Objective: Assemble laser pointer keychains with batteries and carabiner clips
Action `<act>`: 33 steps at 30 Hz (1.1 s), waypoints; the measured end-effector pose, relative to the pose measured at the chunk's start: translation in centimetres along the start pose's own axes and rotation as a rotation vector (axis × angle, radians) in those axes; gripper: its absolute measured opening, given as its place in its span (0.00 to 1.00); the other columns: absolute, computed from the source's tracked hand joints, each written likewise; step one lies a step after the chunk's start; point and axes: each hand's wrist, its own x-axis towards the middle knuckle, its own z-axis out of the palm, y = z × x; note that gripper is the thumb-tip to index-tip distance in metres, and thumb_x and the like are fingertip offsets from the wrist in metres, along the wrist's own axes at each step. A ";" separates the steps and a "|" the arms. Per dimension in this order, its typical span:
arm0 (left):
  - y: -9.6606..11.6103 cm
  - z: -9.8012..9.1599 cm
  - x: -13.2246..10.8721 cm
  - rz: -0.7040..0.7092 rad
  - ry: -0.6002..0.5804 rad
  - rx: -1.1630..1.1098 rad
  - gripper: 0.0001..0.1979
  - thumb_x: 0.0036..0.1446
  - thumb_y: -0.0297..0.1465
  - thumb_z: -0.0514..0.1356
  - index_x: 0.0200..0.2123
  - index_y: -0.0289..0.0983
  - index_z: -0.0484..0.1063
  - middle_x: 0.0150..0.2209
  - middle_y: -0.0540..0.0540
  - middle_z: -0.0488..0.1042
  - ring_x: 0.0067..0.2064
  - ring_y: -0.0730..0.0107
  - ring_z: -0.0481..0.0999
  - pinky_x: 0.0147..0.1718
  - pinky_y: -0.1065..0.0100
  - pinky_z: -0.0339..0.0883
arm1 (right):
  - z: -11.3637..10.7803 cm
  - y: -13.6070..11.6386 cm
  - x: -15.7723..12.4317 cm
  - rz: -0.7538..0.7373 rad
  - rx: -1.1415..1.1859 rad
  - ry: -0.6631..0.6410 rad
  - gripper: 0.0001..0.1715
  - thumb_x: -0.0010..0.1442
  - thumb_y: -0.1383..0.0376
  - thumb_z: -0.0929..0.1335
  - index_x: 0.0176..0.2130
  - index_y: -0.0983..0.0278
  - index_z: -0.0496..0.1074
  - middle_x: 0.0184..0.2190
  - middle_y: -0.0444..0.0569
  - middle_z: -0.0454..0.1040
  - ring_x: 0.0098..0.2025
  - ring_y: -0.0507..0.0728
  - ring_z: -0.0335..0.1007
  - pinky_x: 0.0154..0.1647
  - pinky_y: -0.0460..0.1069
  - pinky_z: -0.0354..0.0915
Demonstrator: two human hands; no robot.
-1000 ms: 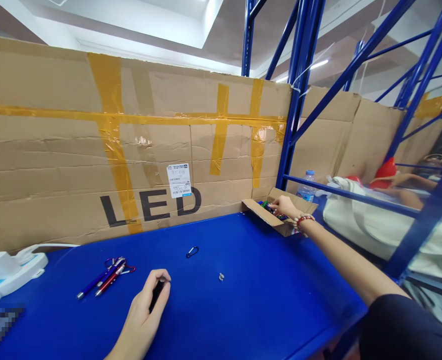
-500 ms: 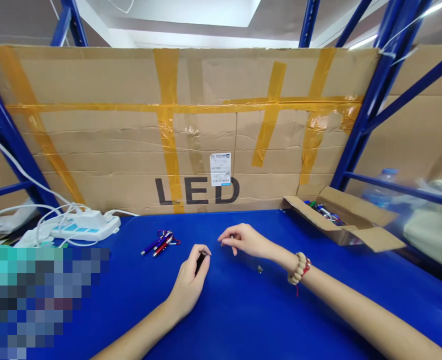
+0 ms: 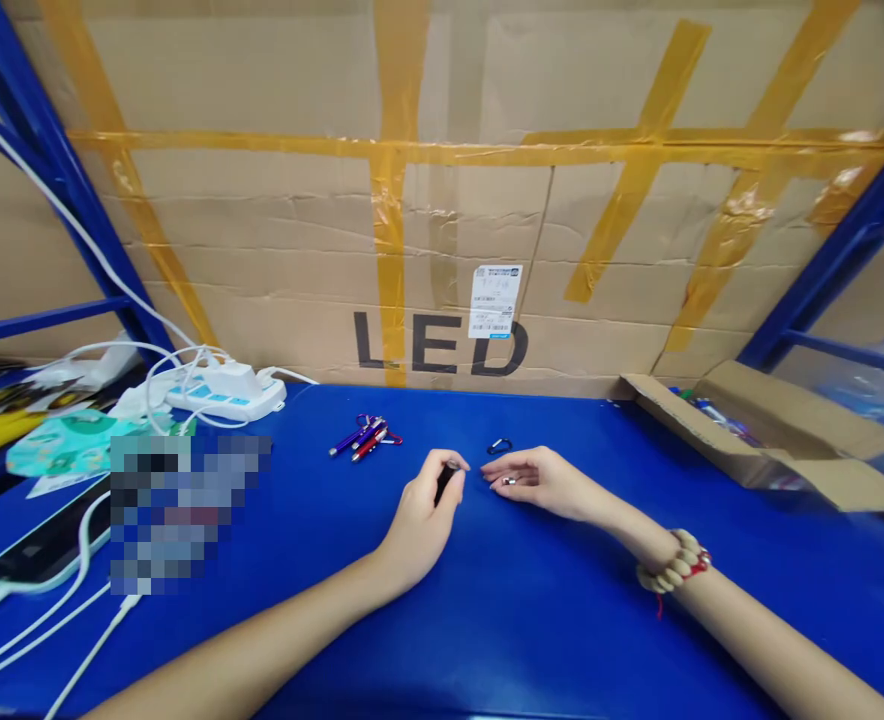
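Note:
My left hand is closed round a short black tube, held near the middle of the table; it looks like the barrel of a keychain penlight, though fingers hide much of it. To its right, my right hand has its thumb and fingers curled round a small silver metal piece, too small to name surely. Just beyond the right fingertips a dark carabiner clip lies on the blue tabletop. Farther back and left lie several keychain penlights, purple and red, with clips.
An open cardboard box with small coloured items stands at the back right. On the left are a white power strip, cables, a phone and a green packet. A cardboard wall closes off the back.
The camera view has tilted down and turned left. My right hand has come nearer me, over where the small silver piece lay, uncovering the carabiner clip. My left hand still grips the black tube.

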 end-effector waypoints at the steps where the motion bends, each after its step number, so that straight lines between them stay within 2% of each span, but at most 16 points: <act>1: 0.1 0.1 -0.1 0.016 0.000 0.002 0.07 0.60 0.32 0.47 0.39 0.38 0.61 0.26 0.53 0.60 0.27 0.75 0.60 0.28 0.72 0.55 | 0.1 -0.1 0.0 0.017 0.007 0.015 0.23 0.43 0.59 0.72 0.40 0.66 0.75 0.40 0.53 0.76 0.42 0.58 0.73 0.47 0.52 0.67; 6: 0.4 0.4 -0.5 0.040 -0.061 0.026 0.09 0.60 0.30 0.47 0.39 0.37 0.65 0.26 0.53 0.63 0.28 0.75 0.63 0.30 0.73 0.56 | 0.9 -0.7 -0.1 0.076 -0.023 0.160 0.26 0.39 0.56 0.73 0.37 0.67 0.76 0.37 0.54 0.77 0.39 0.61 0.74 0.42 0.52 0.70; 10: 0.9 0.2 -0.8 0.073 -0.094 0.003 0.08 0.58 0.28 0.50 0.37 0.38 0.67 0.26 0.53 0.64 0.30 0.75 0.64 0.32 0.74 0.57 | 1.3 -1.3 -0.8 0.038 -0.128 0.158 0.27 0.44 0.50 0.69 0.37 0.68 0.76 0.31 0.53 0.78 0.33 0.61 0.75 0.30 0.50 0.71; 13: 1.1 0.1 -0.9 0.048 -0.098 -0.011 0.08 0.58 0.29 0.48 0.36 0.38 0.67 0.25 0.54 0.63 0.28 0.76 0.63 0.31 0.74 0.57 | 1.5 -1.3 -1.1 -0.043 -0.271 0.161 0.23 0.46 0.50 0.68 0.32 0.66 0.77 0.24 0.50 0.77 0.27 0.58 0.74 0.29 0.49 0.69; 17: 0.7 0.4 -0.9 0.055 -0.123 0.004 0.09 0.60 0.30 0.47 0.36 0.38 0.66 0.24 0.54 0.62 0.27 0.76 0.63 0.30 0.74 0.57 | 1.5 -0.6 -1.0 -0.146 -0.268 0.169 0.20 0.47 0.50 0.68 0.30 0.63 0.77 0.31 0.50 0.78 0.32 0.59 0.75 0.35 0.49 0.70; 22: -0.4 0.6 -0.4 0.096 -0.186 0.000 0.09 0.61 0.32 0.46 0.37 0.38 0.64 0.23 0.54 0.63 0.28 0.75 0.64 0.32 0.72 0.57 | 1.4 0.9 -0.6 -0.113 -0.103 0.168 0.26 0.46 0.48 0.69 0.37 0.64 0.77 0.36 0.52 0.78 0.38 0.61 0.75 0.42 0.53 0.70; 26: -1.2 0.9 0.0 0.040 -0.159 -0.075 0.08 0.61 0.35 0.46 0.35 0.39 0.60 0.22 0.55 0.63 0.25 0.77 0.61 0.29 0.73 0.56 | 1.7 0.9 -0.7 -0.084 -0.098 0.236 0.30 0.47 0.48 0.68 0.42 0.66 0.75 0.34 0.52 0.78 0.32 0.59 0.74 0.36 0.52 0.71; 33: -1.5 1.3 0.7 -0.079 -0.186 -0.102 0.12 0.60 0.40 0.45 0.30 0.39 0.57 0.19 0.56 0.61 0.21 0.78 0.58 0.23 0.75 0.54 | 2.2 -0.3 -1.2 -0.115 -0.132 0.330 0.32 0.46 0.45 0.67 0.41 0.66 0.76 0.32 0.51 0.77 0.27 0.53 0.69 0.29 0.47 0.67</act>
